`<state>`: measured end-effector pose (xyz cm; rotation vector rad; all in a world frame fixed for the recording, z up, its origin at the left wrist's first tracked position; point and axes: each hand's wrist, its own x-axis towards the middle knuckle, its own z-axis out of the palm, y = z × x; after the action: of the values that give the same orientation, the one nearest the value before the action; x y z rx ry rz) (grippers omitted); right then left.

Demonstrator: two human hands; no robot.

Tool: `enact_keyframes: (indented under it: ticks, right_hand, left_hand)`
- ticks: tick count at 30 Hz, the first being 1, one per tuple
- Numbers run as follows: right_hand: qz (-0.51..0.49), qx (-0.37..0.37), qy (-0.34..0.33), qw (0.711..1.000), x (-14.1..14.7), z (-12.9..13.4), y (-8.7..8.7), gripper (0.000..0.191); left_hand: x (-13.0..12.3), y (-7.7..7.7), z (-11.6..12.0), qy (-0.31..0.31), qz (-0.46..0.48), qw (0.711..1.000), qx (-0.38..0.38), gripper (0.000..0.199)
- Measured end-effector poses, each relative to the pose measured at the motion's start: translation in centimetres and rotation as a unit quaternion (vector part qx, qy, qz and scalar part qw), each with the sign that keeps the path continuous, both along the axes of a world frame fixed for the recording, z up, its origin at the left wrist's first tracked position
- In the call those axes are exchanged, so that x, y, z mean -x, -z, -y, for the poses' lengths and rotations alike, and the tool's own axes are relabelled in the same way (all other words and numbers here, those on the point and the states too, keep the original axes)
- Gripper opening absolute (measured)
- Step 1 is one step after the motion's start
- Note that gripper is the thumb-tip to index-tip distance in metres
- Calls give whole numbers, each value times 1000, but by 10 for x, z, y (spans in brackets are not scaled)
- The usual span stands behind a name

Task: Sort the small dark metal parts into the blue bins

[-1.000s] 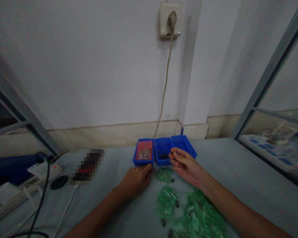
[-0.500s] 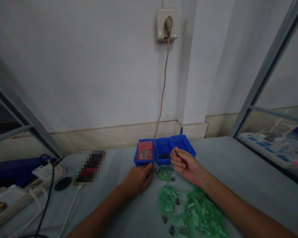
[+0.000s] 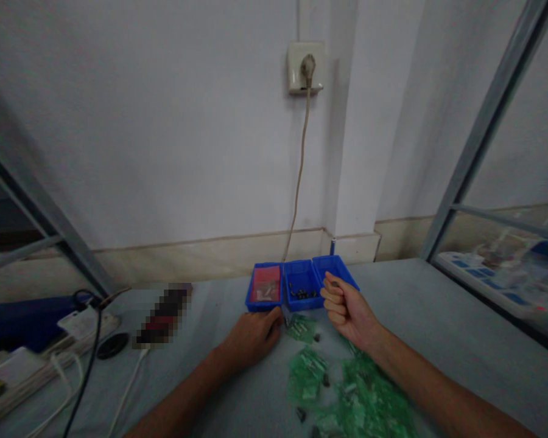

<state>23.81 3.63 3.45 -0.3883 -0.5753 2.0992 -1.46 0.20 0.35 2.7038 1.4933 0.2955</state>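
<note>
My right hand [image 3: 351, 311] is raised just in front of the right blue tray [image 3: 335, 266], its fingers curled and the thumb pressed to the forefinger. Whatever lies in that pinch is too small to make out. Resting on the table, my left hand [image 3: 256, 333] is closed, its fingertips beside a small green bag of metal parts [image 3: 302, 328]; its grip is hidden. Small dark pieces lie in the middle blue tray [image 3: 300, 280]. In the left blue tray [image 3: 247, 298] sits a red-and-clear packet [image 3: 265, 283].
More green bags [image 3: 374, 395] pile up between my forearms, with several dark pieces [image 3: 300, 415] around them. A blurred-out device [image 3: 164, 313], a black disc [image 3: 112, 345], cables and a power strip [image 3: 50, 353] lie at left. Metal frame posts [image 3: 475, 121] flank the table.
My right hand has shifted slightly right and its fingers have curled tighter. The left hand stays in place. The whole view has tilted a little upward.
</note>
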Motion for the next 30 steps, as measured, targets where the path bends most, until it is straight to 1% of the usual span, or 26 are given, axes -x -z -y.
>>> enact_keyframes:
  ticks: [7, 16, 22, 25, 28, 30]
  right_hand:
    - [8, 2, -19, 1000, -1, 1, -3, 56]
    - [42, -3, -4, 999, 2, -2, 3, 55]
    - [65, -4, -7, 998, 4, 1, 4, 51]
    - [93, -24, 24, 995, 6, 3, 3, 45]
    - [124, -62, 82, 987, 9, 5, 3, 41]
    - [148, -101, 124, 976, 12, 7, 3, 39]
  left_hand:
    - [0, 0, 0, 9, 4, 1000, 0, 13]
    - [0, -2, 1, 14, 7, 1000, 4, 13]
    - [1, 1, 0, 9, 10, 1000, 1, 12]
    - [1, 2, -1, 7, 13, 1000, -1, 12]
    - [1, 3, -1, 8, 18, 1000, 1, 12]
    - [2, 3, 0, 5, 17, 1000, 4, 12]
